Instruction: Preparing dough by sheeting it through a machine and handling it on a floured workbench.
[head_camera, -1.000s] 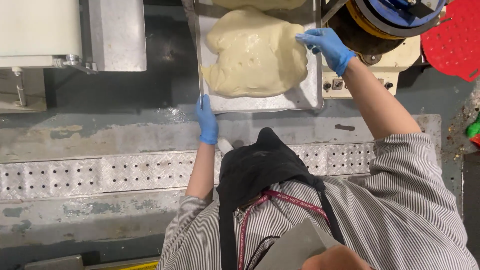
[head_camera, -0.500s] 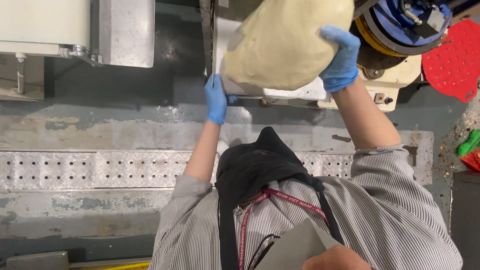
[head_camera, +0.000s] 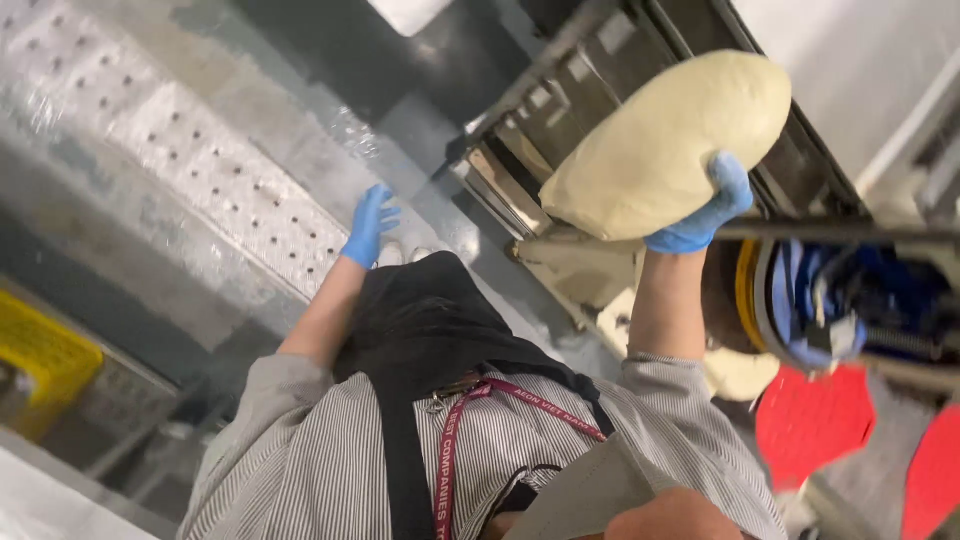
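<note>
Right hand (head_camera: 705, 205) (blue glove) clamps the lower right edge of the dough (head_camera: 665, 145), fingers curled up onto its face, arm raised straight. Dough is one big pale oval slab, smooth, lifted clear and tilted, nothing else touching it that I can see. Behind the dough: metal tray (head_camera: 560, 130) with stepped steel edges, running up and left of it. Left hand (head_camera: 368, 225) (also gloved) is slack, fingers spread, holding nothing, well left of the dough and below it, over the wet floor. Perforated steel plate (head_camera: 190, 170) lies further left of the dough, past the left hand. Right of the dough and lower: machine (head_camera: 840, 300) with a yellow ring and blue parts, blurred. Below that, red mat (head_camera: 815, 430). Under the dough, near frame bottom: black apron (head_camera: 420, 330), striped shirt, red lanyard (head_camera: 450, 450). Yellow bin (head_camera: 40, 370) sits far left of the dough, at the frame edge.
</note>
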